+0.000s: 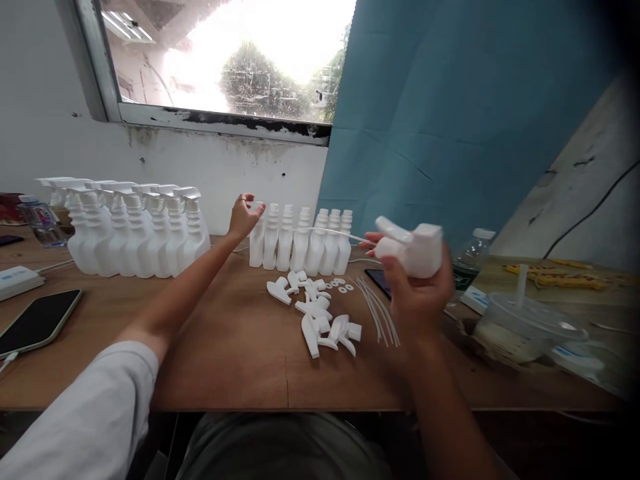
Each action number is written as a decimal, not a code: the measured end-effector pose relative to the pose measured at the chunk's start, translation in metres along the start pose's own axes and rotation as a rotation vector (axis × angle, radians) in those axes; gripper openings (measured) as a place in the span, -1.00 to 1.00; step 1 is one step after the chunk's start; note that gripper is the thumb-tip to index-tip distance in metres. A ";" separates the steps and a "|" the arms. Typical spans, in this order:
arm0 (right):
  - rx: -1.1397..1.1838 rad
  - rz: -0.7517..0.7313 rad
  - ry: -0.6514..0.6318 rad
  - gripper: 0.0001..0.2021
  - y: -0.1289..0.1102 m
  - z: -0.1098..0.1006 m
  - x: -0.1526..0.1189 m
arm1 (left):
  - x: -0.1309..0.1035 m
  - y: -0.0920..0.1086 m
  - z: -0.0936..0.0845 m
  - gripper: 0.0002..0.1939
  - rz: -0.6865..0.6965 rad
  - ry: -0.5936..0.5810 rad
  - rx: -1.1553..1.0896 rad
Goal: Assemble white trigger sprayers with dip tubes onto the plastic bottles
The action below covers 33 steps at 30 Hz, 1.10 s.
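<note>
My right hand (423, 300) is raised at the right, closed round a white spray head (423, 250) whose thin tube (340, 232) points left. My left hand (245, 217) reaches to the neck of the leftmost white bottle (257, 243) in a row of several without spray heads (315, 250); its fingers are bent round the bottle's top. In front of that row lie several loose spray heads (314, 308), small white rings (342, 289) and thin tubes (377, 310).
Several bottles with spray heads (135, 233) stand at the left. A phone (40, 321) lies near the left edge. At the right are a clear bottle (473, 257) and a lidded cup with a straw (515, 333). Behind the table are a wall and blue curtain (425, 113).
</note>
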State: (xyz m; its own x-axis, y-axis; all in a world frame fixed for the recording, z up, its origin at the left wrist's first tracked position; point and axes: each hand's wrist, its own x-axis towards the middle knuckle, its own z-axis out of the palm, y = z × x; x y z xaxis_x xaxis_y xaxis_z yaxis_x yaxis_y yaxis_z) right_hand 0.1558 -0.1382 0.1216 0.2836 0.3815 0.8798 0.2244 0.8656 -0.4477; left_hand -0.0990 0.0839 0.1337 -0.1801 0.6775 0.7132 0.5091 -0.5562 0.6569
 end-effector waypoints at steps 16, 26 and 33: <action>0.329 0.019 0.083 -0.78 -0.001 0.006 0.008 | -0.050 0.047 -0.049 -0.55 0.499 -0.131 0.382; 0.214 -0.045 0.097 -0.86 -0.008 -0.002 0.012 | -0.051 0.056 -0.055 -0.54 0.520 -0.161 0.412; 0.257 -0.003 0.056 -0.82 -0.003 0.002 0.008 | -0.054 0.063 -0.058 -0.54 0.712 -0.254 0.416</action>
State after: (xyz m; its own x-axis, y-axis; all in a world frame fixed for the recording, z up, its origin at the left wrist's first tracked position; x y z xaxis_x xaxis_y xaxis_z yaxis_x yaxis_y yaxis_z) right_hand 0.1558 -0.1370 0.1301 0.3358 0.3668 0.8676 -0.0174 0.9233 -0.3837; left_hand -0.1064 -0.0157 0.1512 0.4674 0.3486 0.8125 0.7049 -0.7015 -0.1046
